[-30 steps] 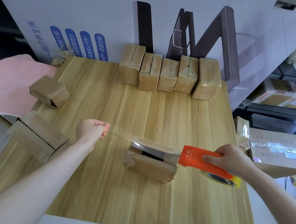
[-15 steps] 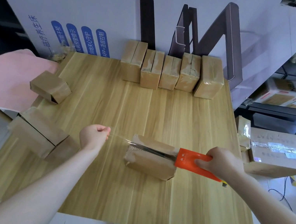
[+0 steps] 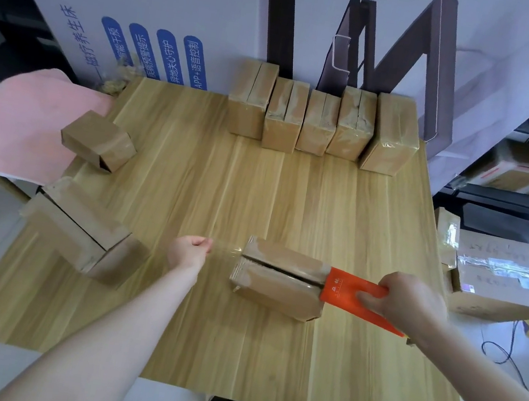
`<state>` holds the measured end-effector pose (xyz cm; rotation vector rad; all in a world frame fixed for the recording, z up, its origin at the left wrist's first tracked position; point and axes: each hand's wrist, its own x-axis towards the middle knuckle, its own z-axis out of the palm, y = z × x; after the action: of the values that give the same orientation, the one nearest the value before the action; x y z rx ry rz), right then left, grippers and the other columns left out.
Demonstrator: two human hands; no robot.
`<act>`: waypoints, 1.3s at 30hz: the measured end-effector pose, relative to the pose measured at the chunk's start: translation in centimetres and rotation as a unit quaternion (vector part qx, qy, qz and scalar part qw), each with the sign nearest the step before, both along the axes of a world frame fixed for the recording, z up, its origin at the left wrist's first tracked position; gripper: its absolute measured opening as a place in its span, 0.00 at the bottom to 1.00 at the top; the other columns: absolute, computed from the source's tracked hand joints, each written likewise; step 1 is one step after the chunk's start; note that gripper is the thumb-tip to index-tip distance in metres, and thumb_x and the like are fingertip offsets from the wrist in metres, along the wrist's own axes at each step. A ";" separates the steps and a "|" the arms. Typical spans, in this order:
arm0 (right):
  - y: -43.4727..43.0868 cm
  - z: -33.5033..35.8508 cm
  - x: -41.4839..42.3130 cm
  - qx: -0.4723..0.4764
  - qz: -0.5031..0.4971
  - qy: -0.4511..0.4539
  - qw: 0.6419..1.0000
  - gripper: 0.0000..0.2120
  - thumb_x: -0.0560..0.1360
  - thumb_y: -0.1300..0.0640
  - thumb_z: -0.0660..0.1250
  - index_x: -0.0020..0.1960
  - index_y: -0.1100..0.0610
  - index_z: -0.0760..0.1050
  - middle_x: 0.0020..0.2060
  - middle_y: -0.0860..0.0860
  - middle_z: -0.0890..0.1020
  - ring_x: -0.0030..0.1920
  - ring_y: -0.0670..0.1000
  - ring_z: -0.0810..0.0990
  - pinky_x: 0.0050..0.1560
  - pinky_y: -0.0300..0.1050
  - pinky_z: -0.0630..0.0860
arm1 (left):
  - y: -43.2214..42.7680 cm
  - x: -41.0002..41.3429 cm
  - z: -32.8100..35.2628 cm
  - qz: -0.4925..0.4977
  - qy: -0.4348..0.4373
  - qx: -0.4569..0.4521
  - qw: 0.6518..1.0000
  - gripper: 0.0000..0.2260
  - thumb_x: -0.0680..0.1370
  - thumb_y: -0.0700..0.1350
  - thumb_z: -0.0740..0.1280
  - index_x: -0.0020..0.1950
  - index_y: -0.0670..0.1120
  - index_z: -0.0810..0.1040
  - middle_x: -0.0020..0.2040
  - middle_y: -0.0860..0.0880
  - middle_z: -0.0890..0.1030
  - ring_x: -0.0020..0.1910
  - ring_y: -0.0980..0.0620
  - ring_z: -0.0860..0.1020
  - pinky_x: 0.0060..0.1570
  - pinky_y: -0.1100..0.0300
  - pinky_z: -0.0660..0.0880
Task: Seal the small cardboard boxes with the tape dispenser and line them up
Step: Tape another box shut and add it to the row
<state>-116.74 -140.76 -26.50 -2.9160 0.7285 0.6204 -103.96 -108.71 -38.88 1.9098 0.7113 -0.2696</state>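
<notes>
A small cardboard box (image 3: pixel 278 280) lies in the middle of the wooden table (image 3: pixel 232 351), its top seam showing as a dark slit. My right hand (image 3: pixel 409 304) grips the orange tape dispenser (image 3: pixel 356 293), whose front edge sits at the box's right end. My left hand (image 3: pixel 187 250) pinches the free end of a clear tape strip (image 3: pixel 226 247) stretched just left of the box. Several sealed boxes (image 3: pixel 317 122) stand in a row along the table's back edge. Two more boxes (image 3: pixel 97 141) (image 3: pixel 78 229) lie at the left side.
A pink cloth (image 3: pixel 22 124) lies off the table's left edge. Dark metal frames (image 3: pixel 397 55) lean on the wall behind the row. A large taped carton (image 3: pixel 503 279) sits to the right, with shelves of cartons beyond it.
The dispenser has dropped lower and closer to the box's right end, bringing the tape down toward the seam. My left hand keeps the tape end pulled out to the left.
</notes>
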 end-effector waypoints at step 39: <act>0.1 -1.0 -0.9 0.060 -0.066 -0.023 0.996 0.17 0.67 0.35 0.66 0.33 0.48 0.75 0.27 0.46 0.79 0.18 0.49 0.77 0.17 0.33 0.65 | -4.0 -2.6 0.8 -0.323 0.050 -0.144 0.934 0.24 0.78 0.60 0.60 0.70 0.51 0.68 0.56 0.60 0.78 0.45 0.64 0.77 0.40 0.70 0.71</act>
<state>-117.68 -140.65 -27.49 -2.7365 0.8406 0.5614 -106.55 -112.75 -38.06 1.7980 0.0699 -0.8392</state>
